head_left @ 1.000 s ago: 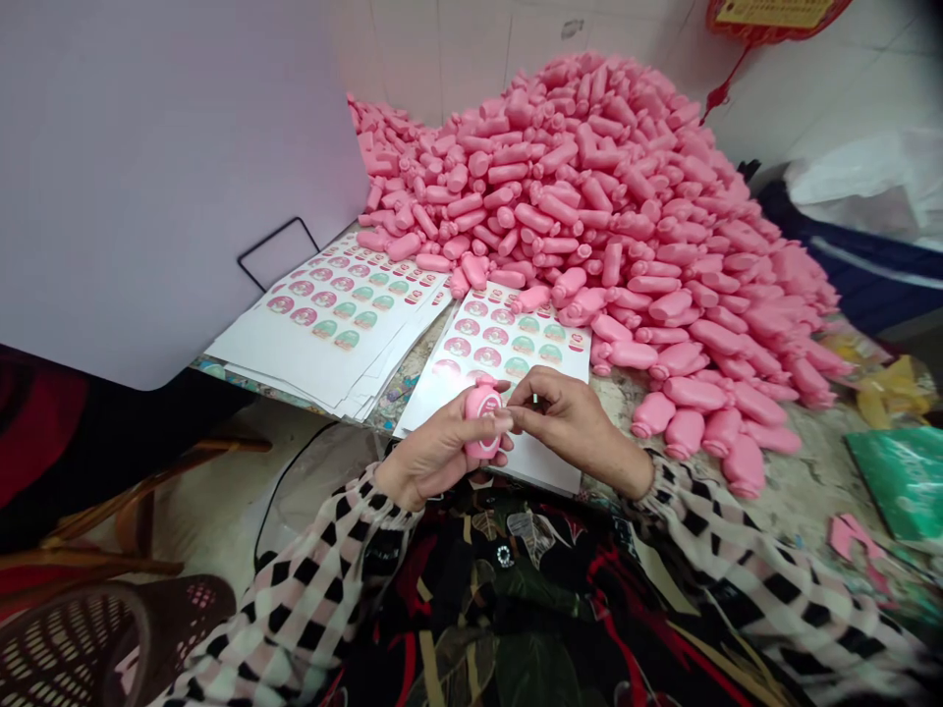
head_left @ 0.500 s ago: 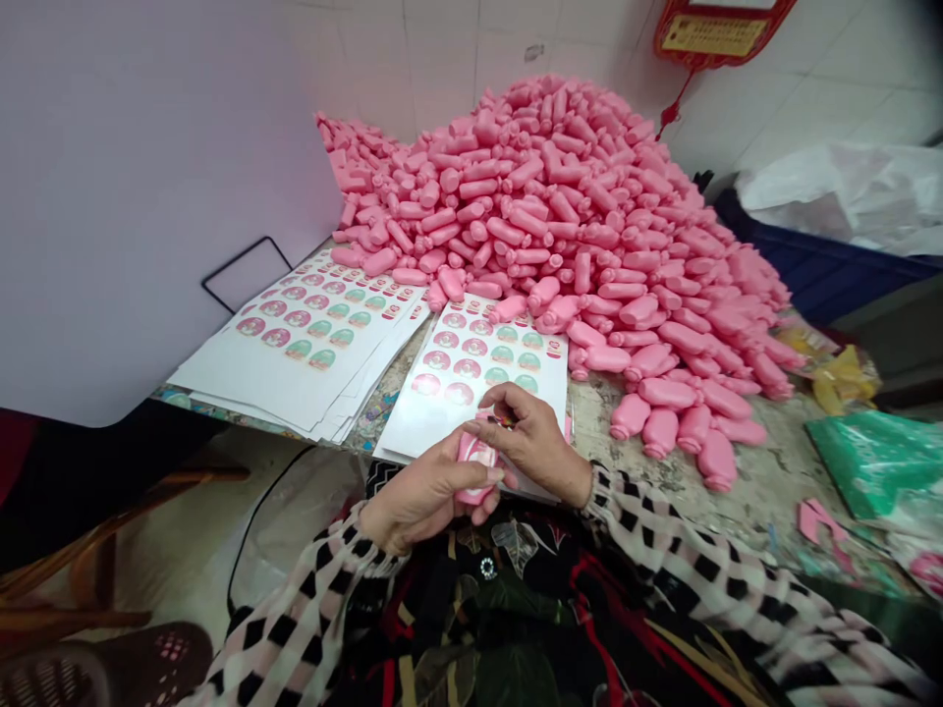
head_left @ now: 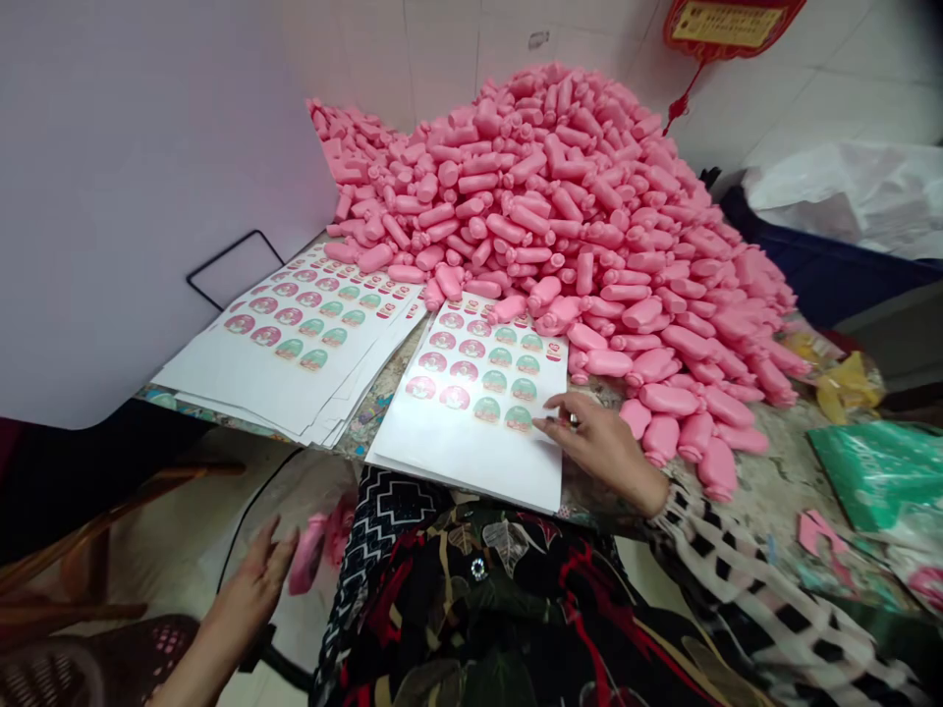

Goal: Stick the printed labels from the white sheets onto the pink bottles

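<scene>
A near label sheet (head_left: 471,462), smooth white paper with rows of pink and green dome-shaped labels, lies at the front edge of a worn, paint-spotted table (head_left: 766,506). To the left of the label sheet and lower than it, the person's left hand (head_left: 261,562) is open, fingers loosely spread. A pink bottle (head_left: 305,557), smooth and rounded, is just beside its fingertips; whether they touch cannot be told. More pink bottles (head_left: 339,530) show close by, against thin, see-through plastic film (head_left: 316,476), also to the lower left of the label sheet.

At the label sheet's right edge, the right hand (head_left: 600,442) is partly open, fingers bent, with a gap between the fingertips beside the lowest right green label (head_left: 519,418). It wears a ring (head_left: 574,419), and its checked sleeve (head_left: 737,565) gathers at the wrist.

Behind the label sheet rises a big heap of matte pink bottles (head_left: 560,206), short-necked and lying at all angles; a few spill down its right side. Left of the label sheet is a loose stack of similar printed sheets (head_left: 228,368), edges uneven. Far to its right lies a shiny green packet (head_left: 861,471).
</scene>
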Tool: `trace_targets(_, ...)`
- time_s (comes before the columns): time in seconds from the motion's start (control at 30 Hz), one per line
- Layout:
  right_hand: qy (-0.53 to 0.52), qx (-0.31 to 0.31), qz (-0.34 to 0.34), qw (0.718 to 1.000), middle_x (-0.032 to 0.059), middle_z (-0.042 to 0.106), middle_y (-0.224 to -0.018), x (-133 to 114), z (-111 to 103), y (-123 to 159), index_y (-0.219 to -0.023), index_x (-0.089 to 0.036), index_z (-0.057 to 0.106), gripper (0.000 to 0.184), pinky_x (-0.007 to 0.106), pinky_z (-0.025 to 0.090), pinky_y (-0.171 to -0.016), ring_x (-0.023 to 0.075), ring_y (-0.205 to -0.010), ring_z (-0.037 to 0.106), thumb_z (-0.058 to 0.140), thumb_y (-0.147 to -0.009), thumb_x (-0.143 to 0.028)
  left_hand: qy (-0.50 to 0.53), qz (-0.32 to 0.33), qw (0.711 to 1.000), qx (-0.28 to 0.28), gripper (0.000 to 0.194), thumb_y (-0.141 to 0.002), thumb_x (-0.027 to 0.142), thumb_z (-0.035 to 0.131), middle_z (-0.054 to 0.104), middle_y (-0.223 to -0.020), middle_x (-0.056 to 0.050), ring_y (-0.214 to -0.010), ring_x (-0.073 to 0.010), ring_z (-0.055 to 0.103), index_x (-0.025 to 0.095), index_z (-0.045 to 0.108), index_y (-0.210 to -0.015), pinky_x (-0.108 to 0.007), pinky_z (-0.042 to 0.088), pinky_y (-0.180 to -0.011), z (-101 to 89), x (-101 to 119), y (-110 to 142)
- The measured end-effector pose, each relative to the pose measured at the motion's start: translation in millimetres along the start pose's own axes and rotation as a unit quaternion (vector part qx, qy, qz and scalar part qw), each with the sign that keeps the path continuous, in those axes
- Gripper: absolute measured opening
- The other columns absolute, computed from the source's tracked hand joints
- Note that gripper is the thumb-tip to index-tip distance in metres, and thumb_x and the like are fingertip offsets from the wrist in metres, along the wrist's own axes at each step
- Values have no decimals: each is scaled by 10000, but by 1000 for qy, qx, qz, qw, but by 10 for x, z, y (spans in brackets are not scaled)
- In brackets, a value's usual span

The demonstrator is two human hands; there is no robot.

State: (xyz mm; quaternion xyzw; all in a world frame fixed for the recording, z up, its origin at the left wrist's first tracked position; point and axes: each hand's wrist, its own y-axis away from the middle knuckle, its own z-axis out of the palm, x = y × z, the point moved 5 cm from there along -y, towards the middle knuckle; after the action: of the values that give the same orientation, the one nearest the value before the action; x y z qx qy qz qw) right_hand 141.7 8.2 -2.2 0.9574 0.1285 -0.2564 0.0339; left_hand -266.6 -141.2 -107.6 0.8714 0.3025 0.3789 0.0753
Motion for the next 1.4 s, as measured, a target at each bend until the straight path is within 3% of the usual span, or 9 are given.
trace_targets(0.1, 37, 16, -4, 999, 65, 600, -969, -53, 22, 4, -1084, -204, 567, 317, 306, 407, -697, 193, -841, 570, 396, -922, -416, -46, 10, 999, -2, 644, -730, 629, 487, 664, -1045, -140, -922, -312, 643, 167, 548, -1175, -450, 484, -840, -18, -8, -51)
trace_targets(0.3, 29, -33, -81, 996, 57, 571, -968, -491, 374, 28, -1034, -212, 579, 270, 294, 406, -728, 184, -891, 551, 350, -946, -325, 134, 124, 982, 38, 459, -782, 520, 530, 656, -1077, -67, -939, -217, 623, 201, 610, -1103, -337, 465, -876, 86, 997, 148)
trace_targets(0.4, 34, -49, -110, 992, 50, 558, -941, -663, 514, 37, -986, -207, 576, 242, 285, 398, -702, 175, -861, 540, 363, -942, -313, 214, 135, 967, 18, 456, -764, 478, 583, 657, -927, -42, -818, -172, 614, 176, 594, -1106, -289, 489, -777, 226, 1287, 155)
trace_targets(0.53, 59, -62, -135, 987, 48, 541, -922, -780, 653, 48, -911, -199, 575, 213, 275, 381, -665, 165, -819, 520, 390, -934, -303, 304, 95, 947, -31, 522, -740, 441, 627, 620, -780, -9, -646, -121, 562, 150, 558, -1168, -251, 480, -633, 389, 1317, 85)
trace_targets(0.9, 79, -60, -205, 974, 53, 547, -895, -927, 749, -1, -875, -184, 586, 217, 282, 360, -677, 162, -809, 496, 397, -927, -277, 378, 73, 918, -91, 543, -730, 398, 654, 607, -758, 19, -668, -118, 600, 172, 483, -1193, -247, 489, -643, 571, 1298, 74)
trace_targets(1.07, -111, -96, -166, 975, 15, 566, -829, -883, 777, -91, -806, -185, 593, 120, 258, 368, -682, 138, -791, 510, 533, -854, -276, 368, 68, 923, -92, 600, -713, 416, 669, 612, -640, 35, -559, -115, 588, 189, 446, -1222, -226, 482, -556, 539, 1302, 67)
trace_targets(1.2, -371, -158, -36, 914, -22, 549, -712, -765, 837, -216, -780, -170, 577, 170, 228, 384, -621, 104, -663, 490, 626, -786, -332, 425, 45, 904, -17, 580, -684, 455, 684, 629, -629, 42, -471, -106, 559, 227, 406, -1140, -205, 455, -466, 397, 1267, 167)
trace_targets(1.27, -414, -153, -15, 897, -26, 549, -701, -762, 841, -244, -772, -168, 579, 184, 225, 388, -618, 102, -655, 486, 644, -768, -340, 453, 25, 890, -47, 543, -675, 518, 667, 640, -641, 25, -463, -124, 567, 224, 403, -1048, -223, 458, -434, 414, 1314, 231)
trace_targets(1.4, -320, -105, -70, 939, -14, 581, -785, -858, 778, -188, -771, -184, 609, 126, 230, 397, -675, 114, -741, 524, 637, -777, -307, 439, -22, 881, -173, 487, -699, 534, 643, 655, -659, -11, -479, -155, 601, 199, 433, -983, -259, 484, -434, 612, 1565, 330)
